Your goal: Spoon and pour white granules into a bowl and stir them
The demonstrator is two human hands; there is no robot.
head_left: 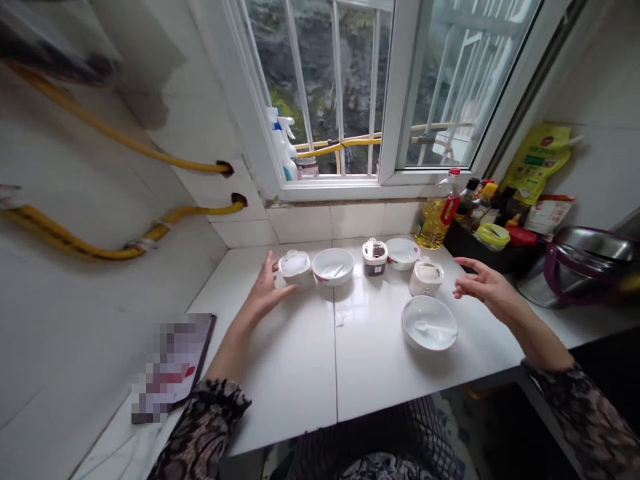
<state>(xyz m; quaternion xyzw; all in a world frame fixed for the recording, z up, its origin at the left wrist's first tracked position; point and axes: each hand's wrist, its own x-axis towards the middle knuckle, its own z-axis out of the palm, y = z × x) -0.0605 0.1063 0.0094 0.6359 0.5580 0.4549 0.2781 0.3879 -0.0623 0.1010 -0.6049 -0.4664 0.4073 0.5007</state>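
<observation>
My left hand (265, 288) is beside a white lidded jar (295, 265) at the back left of the counter, fingers spread; I cannot tell whether it touches the jar. My right hand (483, 287) hovers at the right with its fingers apart and nothing in them. Left of it are a cream lidded jar (426, 277) and, nearer me, a white bowl (429, 340) with a white spoon (436, 329) inside. Between the hands stand another white bowl (333, 277) with a spoon in it, a jar with dark contents (375, 259) and a third bowl (403, 254).
White tiles cover the counter (290, 373). An oil bottle (434, 223), sauce bottles (483, 203) in a dark rack and a steel pot (575, 267) stand at the right. A tablet-like device (200, 360) leans at the left. Behind is a barred window (330, 87).
</observation>
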